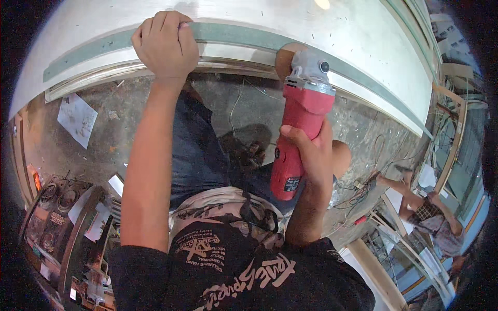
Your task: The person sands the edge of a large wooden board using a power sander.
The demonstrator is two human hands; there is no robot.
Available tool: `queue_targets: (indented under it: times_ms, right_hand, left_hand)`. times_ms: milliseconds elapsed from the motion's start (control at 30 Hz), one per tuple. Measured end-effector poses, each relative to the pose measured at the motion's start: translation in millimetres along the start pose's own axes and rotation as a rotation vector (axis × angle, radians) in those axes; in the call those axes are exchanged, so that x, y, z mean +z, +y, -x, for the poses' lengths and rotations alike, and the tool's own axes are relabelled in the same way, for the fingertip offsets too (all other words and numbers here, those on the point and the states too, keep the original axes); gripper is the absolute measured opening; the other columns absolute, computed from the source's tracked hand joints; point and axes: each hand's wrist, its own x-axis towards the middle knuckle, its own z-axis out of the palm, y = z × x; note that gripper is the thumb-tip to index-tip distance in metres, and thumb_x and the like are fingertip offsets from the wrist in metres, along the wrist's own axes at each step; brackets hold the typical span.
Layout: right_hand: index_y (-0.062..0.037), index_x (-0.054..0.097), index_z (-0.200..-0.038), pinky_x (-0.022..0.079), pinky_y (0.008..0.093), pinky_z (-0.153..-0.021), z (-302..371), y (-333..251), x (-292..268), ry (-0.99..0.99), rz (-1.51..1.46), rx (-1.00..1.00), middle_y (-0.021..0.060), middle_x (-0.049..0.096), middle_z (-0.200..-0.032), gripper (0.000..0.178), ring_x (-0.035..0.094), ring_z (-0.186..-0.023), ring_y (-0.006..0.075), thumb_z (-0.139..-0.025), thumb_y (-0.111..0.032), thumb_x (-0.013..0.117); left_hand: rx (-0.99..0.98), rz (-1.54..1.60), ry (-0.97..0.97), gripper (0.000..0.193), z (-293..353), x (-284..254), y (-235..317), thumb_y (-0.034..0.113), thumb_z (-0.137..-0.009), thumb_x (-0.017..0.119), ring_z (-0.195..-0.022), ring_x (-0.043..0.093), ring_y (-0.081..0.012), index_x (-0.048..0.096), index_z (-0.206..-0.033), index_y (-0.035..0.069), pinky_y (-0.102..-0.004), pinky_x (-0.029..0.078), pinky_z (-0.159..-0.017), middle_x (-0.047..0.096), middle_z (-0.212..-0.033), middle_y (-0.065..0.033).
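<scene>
A red angle grinder (303, 116) with a grey metal head is gripped round its body by my right hand (314, 150). Its round brown disc (284, 61) lies over the edge of a white board (249, 13), where a long grey-green strip (233, 35) runs along the surface. Whether the disc touches the strip cannot be told. My left hand (168, 44) rests on the strip to the left of the grinder, its fingers curled closed. What lies beneath those fingers, if anything, is hidden.
Another person (433, 215) is low down at the right, near cables on the concrete floor (218, 111). A white sheet (78, 120) lies on the floor at the left. Dark cluttered equipment (57, 217) stands at the lower left, and frames and boards (451, 145) lean at the right.
</scene>
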Motion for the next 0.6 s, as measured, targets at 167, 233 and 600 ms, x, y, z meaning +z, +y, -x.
queue_targets:
  times_ms: [167,233,600]
  right_hand:
    - [-0.0015,0.054,-0.121,0.052,0.0306,-0.071,5.3,-23.2,3.4,0.050,0.051,0.096,0.0059,0.065,-0.094,0.052,0.063,-0.081,0.0148,-0.078,-0.010,0.081]
    - [-0.0013,0.055,-0.121,0.052,0.0298,-0.069,-3.0,-6.2,-1.9,0.016,0.153,-0.058,0.0064,0.065,-0.094,0.051,0.063,-0.079,0.0142,-0.078,-0.009,0.080]
    - [-0.0014,0.060,-0.115,0.053,0.0307,-0.065,3.8,-1.0,-8.8,0.055,0.072,-0.021,0.0067,0.067,-0.087,0.043,0.065,-0.072,0.0157,-0.080,-0.017,0.078]
  left_hand:
    - [0.005,0.017,0.039,0.013,1.4,1.0,1.2,0.021,-0.082,0.054,-0.083,0.059,-0.0235,0.066,-0.078,0.017,-0.0398,0.036,-0.090,0.063,-0.081,0.0000]
    - [0.004,0.012,0.018,0.014,1.1,1.8,-0.2,0.021,-0.082,0.054,-0.083,0.059,-0.0238,0.066,-0.078,0.016,-0.0400,0.036,-0.090,0.064,-0.081,-0.0002]
    - [-0.028,-0.006,-0.005,0.013,-1.9,-6.3,-0.6,0.021,-0.081,0.053,-0.086,0.058,-0.0264,0.065,-0.080,0.015,-0.0440,0.037,-0.091,0.064,-0.084,-0.0029]
